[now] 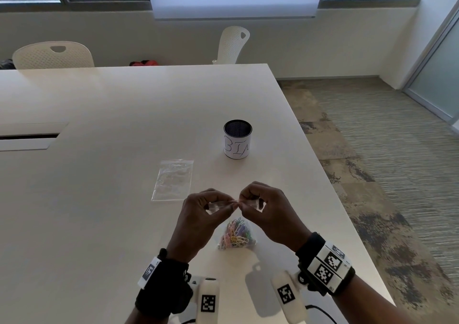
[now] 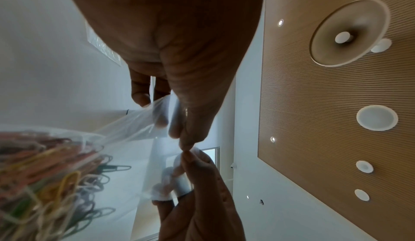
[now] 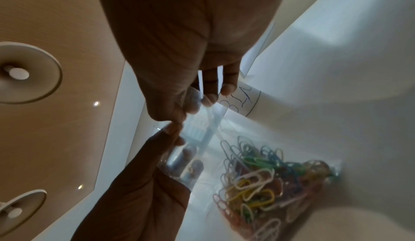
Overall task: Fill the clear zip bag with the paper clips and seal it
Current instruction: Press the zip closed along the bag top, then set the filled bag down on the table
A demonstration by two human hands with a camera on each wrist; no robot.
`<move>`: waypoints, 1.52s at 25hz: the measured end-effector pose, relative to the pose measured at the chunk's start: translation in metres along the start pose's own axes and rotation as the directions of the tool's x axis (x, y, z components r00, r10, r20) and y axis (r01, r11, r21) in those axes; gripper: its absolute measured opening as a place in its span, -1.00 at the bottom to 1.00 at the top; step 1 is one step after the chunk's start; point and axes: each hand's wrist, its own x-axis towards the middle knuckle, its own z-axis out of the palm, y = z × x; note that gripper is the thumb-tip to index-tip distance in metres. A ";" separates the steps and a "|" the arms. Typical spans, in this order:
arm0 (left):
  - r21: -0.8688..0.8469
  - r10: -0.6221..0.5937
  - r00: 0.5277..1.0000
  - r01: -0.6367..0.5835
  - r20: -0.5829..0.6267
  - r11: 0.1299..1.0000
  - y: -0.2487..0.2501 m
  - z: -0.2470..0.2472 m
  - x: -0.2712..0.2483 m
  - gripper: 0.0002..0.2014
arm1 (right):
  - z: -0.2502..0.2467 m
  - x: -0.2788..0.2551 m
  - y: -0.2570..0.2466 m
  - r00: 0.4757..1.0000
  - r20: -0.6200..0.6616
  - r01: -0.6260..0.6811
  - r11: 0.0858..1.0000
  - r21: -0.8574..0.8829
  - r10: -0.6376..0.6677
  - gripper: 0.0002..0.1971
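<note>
A clear zip bag (image 1: 237, 225) hangs just above the white table (image 1: 124, 114), its bottom bulging with coloured paper clips (image 1: 237, 235). Both hands pinch its top strip, side by side at the middle. My left hand (image 1: 211, 204) holds the left half between thumb and fingers, and my right hand (image 1: 250, 200) holds the right half the same way. In the left wrist view the left hand (image 2: 179, 135) meets the other hand's thumb tip, with the clips (image 2: 44, 182) low left. In the right wrist view the right hand (image 3: 179, 110) pinches the bag's top edge above the clips (image 3: 258, 182).
A second clear zip bag (image 1: 173, 179) lies flat on the table to the left of my hands. A black mesh cup with a white paper label (image 1: 237, 139) stands beyond them. The table's right edge (image 1: 330, 187) runs close by. White chairs stand at the far side.
</note>
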 end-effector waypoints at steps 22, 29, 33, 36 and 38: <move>0.154 0.191 0.981 -0.184 -0.032 0.971 0.002 -0.021 0.001 -0.94 | -0.032 -0.003 0.028 0.943 0.224 -0.304 0.911 0.278 0.246 -0.65; 0.178 0.232 0.972 -0.223 -0.032 0.958 0.031 -0.026 0.013 -0.94 | 0.001 0.005 0.019 0.878 0.465 -0.291 0.895 0.339 0.109 -0.44; 0.022 0.148 0.963 -0.147 -0.226 0.989 0.026 -0.042 0.022 -0.96 | 0.019 0.016 0.013 0.930 0.344 -0.271 0.874 0.403 0.129 -0.64; 0.036 0.116 0.926 -0.111 -0.358 0.993 0.023 -0.054 0.021 -0.82 | 0.028 0.029 0.019 0.916 0.308 -0.379 0.805 0.456 0.257 -0.67; 0.079 0.121 0.903 -0.097 -0.411 0.992 0.024 -0.062 0.015 -0.72 | 0.032 0.041 0.024 0.894 0.282 -0.441 0.801 0.405 0.349 -0.69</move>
